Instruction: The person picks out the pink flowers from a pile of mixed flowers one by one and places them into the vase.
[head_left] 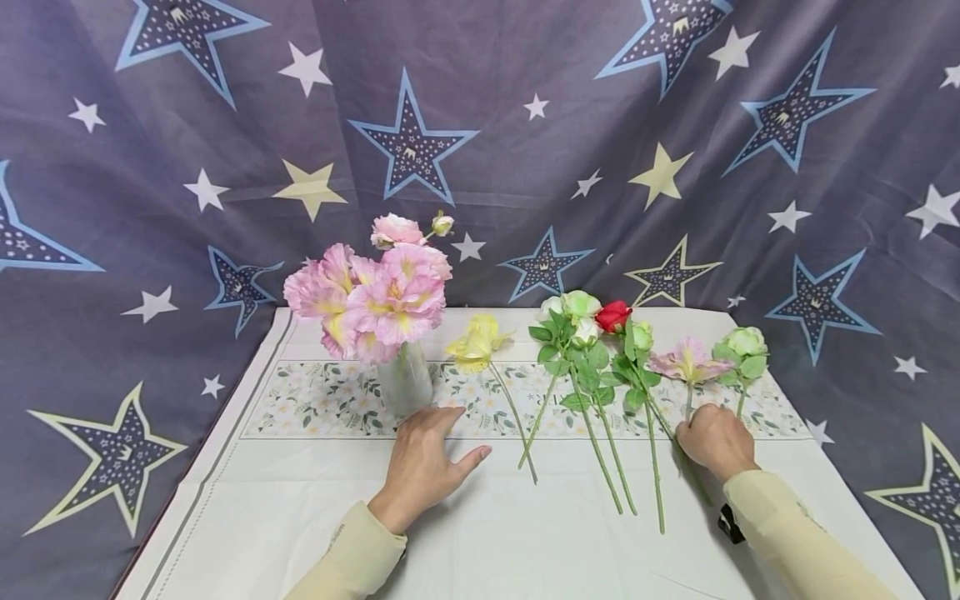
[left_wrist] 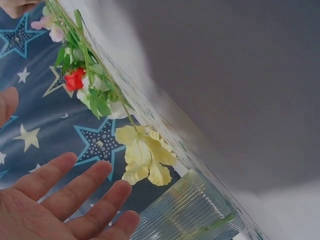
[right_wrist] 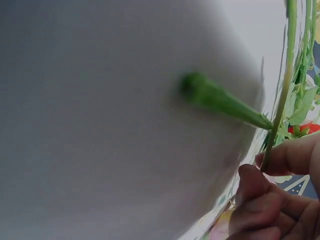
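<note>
My left hand (head_left: 426,462) is spread at the base of a ribbed clear glass vase (head_left: 405,383). Its straight fingers (left_wrist: 90,180) hold nothing in the left wrist view. Pink ruffled flowers (head_left: 393,292) fill the vase. My right hand (head_left: 716,440) pinches a thin green stem (right_wrist: 283,100) between thumb and fingertips. In the head view the stem of a single pink flower (head_left: 690,363) runs down to this hand. A thicker stem end (right_wrist: 200,90) points toward the right wrist camera. A pale green rose (head_left: 746,342) lies just beyond the hand.
Between the hands lie a yellow flower (head_left: 477,343), several white and green roses (head_left: 581,305) and a red rose (head_left: 613,316), stems toward me. A white tablecloth (head_left: 517,542) with a floral band covers the table. Behind it hangs a star-patterned curtain (head_left: 510,50).
</note>
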